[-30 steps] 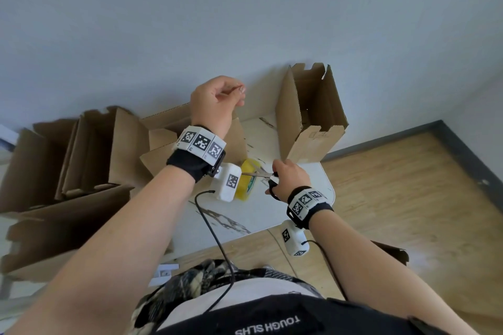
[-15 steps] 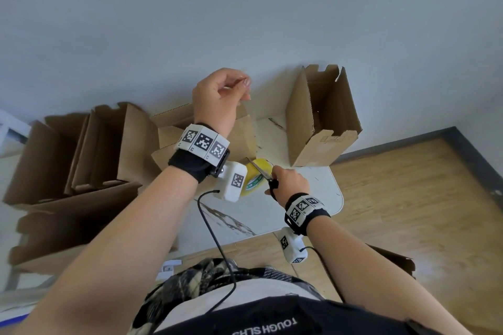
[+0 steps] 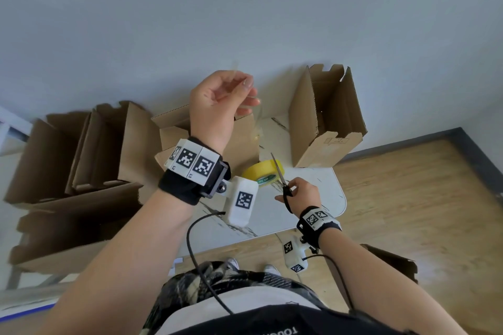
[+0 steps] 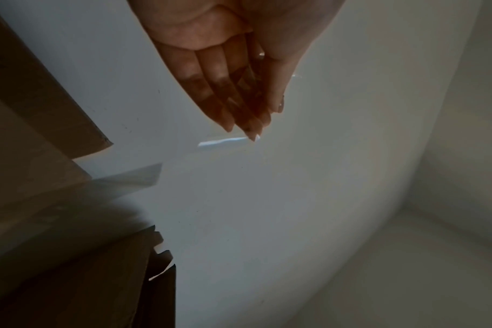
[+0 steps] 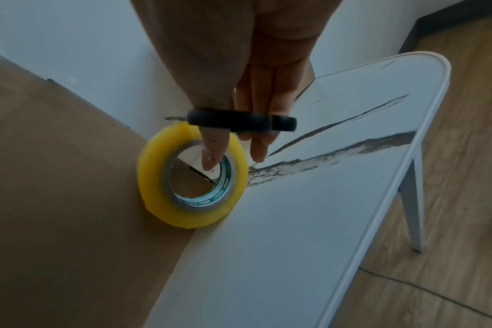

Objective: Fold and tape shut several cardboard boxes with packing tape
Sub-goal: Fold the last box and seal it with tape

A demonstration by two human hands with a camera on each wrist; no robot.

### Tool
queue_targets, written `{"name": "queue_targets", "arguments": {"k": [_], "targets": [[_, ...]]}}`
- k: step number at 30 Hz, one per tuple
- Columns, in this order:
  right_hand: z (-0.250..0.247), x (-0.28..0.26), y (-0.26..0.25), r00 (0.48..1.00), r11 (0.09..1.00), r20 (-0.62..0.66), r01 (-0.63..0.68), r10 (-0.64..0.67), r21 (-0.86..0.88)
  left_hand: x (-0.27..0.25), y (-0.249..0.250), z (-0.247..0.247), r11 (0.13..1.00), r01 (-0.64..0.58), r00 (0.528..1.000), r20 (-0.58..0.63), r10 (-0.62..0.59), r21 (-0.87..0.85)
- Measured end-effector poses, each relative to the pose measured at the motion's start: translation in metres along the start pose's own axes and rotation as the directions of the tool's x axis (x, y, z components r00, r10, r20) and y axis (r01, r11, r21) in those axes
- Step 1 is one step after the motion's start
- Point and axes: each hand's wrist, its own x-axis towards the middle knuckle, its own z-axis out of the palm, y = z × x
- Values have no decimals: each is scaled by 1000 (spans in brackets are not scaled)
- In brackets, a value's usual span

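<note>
My left hand (image 3: 246,88) is raised above the table and pinches the top of a clear tape strip (image 3: 258,119) that hangs down in front of a brown cardboard box (image 3: 242,141). In the left wrist view the thumb lies against the fingers (image 4: 233,99), and the tape strip (image 4: 225,141) glints below them. My right hand (image 3: 295,193) grips black-handled scissors (image 3: 283,183), blades shut and pointing up. A yellow tape roll (image 3: 262,173) stands on edge against the box, just left of the scissors. Its lower end is too faint to follow, so I cannot tell whether it joins the roll.
A white table (image 3: 321,198) with a rounded right corner bears the boxes. An open box (image 3: 326,117) stands at its far right, against the wall. Several more unfolded boxes (image 3: 81,158) crowd the left side. Wooden floor (image 3: 422,212) lies to the right.
My left hand has lifted higher with the tape strip. The scissors' blades have swung from pointing left at the tape to pointing up.
</note>
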Motion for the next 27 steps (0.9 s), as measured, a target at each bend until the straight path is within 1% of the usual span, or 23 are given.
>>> {"name": "queue_targets", "arguments": {"k": [5,7,9,12,15,18,20,21,23,25,27], "targets": [[1,10,6,998,998,-30,-51,50,-25,-6,-2,-1,999,20,1000,8,-20,25],[-2,12,4,997,987,-43,-65,59,-149,-6,-4,-2,999,34,999,2,-34,32],[-4,13,3,998,951,-29,-59,52,-303,-6,-6,-3,998,45,999,-7,-44,39],[-1,16,2,999,937,26,-24,35,-348,-5,-8,-5,998,48,999,-14,-47,41],[2,19,-2,999,917,36,9,5,-399,-5,-10,-5,997,55,998,-26,-54,45],[1,20,-11,999,884,38,16,2,-467,-3,-13,-7,997,62,997,-38,-60,52],[0,23,-17,1000,901,30,21,-9,-433,-2,-15,-8,996,63,997,-43,-61,56],[0,25,-19,1000,923,23,27,-19,-383,-2,-16,-8,996,64,997,-45,-61,57],[1,30,-24,999,978,6,32,-32,-207,-1,-17,-8,996,63,997,-48,-60,59],[4,35,-28,999,996,14,39,-38,-82,-1,-18,-8,996,63,997,-53,-60,62],[8,42,-29,997,993,31,76,-74,-87,0,-18,-8,996,64,997,-57,-60,67]]}}
